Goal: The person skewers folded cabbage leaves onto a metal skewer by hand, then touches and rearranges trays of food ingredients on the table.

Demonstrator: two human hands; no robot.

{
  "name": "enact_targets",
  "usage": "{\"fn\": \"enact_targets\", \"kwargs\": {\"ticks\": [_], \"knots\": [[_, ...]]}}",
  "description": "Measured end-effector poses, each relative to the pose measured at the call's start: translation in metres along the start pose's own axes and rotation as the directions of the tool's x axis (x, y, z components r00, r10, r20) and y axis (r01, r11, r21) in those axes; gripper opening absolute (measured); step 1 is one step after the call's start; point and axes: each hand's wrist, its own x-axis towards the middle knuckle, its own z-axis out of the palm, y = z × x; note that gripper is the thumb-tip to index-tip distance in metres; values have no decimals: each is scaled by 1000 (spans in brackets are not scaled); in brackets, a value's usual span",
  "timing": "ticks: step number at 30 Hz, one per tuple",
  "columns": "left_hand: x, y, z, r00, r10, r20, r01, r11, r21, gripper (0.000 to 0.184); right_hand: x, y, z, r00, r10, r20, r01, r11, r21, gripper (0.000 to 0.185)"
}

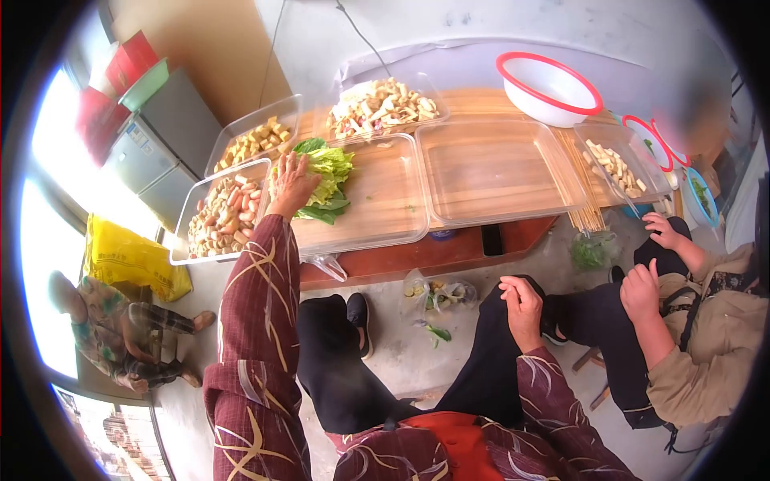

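My left hand (293, 186) reaches over the left end of a clear plastic tray (420, 188) and lies on a bunch of leafy lettuce (327, 178), fingers spread. The lettuce has pale green and darker leaves, partly covered by the hand. Just left of it stands a clear tub (178, 240) of sausage pieces and tan chunks. Above my knee hovers my right hand (523, 311), its fingers curled together and nothing visible in them.
Behind are tubs of yellow cubes (257, 144) and pale chunks (385, 104). Right of the lettuce tray come another clear tray (497, 172), wooden skewers (585, 218) and a red-rimmed basin (549, 88). A co-worker's hands (642, 293) are at right. Plastic bags (437, 293) lie on the floor.
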Motion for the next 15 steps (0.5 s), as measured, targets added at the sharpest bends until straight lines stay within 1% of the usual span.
{"fn": "enact_targets", "kwargs": {"ticks": [1,3,4,5,7,9,10,12,13,15], "knots": [[-4,10,-16,1000,7,-5,-7,1000,-3,71,-1,0,-1,1000,-1,3,1,1000,8,18],[-12,33,-40,999,-17,-31,22,987,160,70,-1,-1,-2,1000,-17,-4,17,1000,3,19],[-13,42,-45,978,100,-181,-57,971,232,65,-1,0,-1,1000,-16,-2,16,1000,15,19],[-8,52,-50,978,102,-184,-58,971,231,65,-2,1,1,1000,-13,1,13,1000,28,19],[9,86,-74,985,168,28,-166,984,-68,55,-3,1,3,999,-33,1,33,999,13,19],[16,123,-89,986,121,114,-89,963,-254,54,-1,-1,7,998,-63,5,63,998,-3,19],[27,133,-84,986,120,113,-88,962,-257,54,-2,-3,10,998,-66,11,66,998,-10,19],[44,152,-71,980,197,-3,-191,944,-270,51,-5,-6,14,997,-79,14,79,997,-13,18],[49,161,-71,979,203,-13,-199,941,-275,51,-6,-4,16,997,-78,17,78,997,1,17],[53,174,-72,981,145,127,-105,955,-278,51,-8,-5,17,998,-60,34,60,998,-6,18]]}}
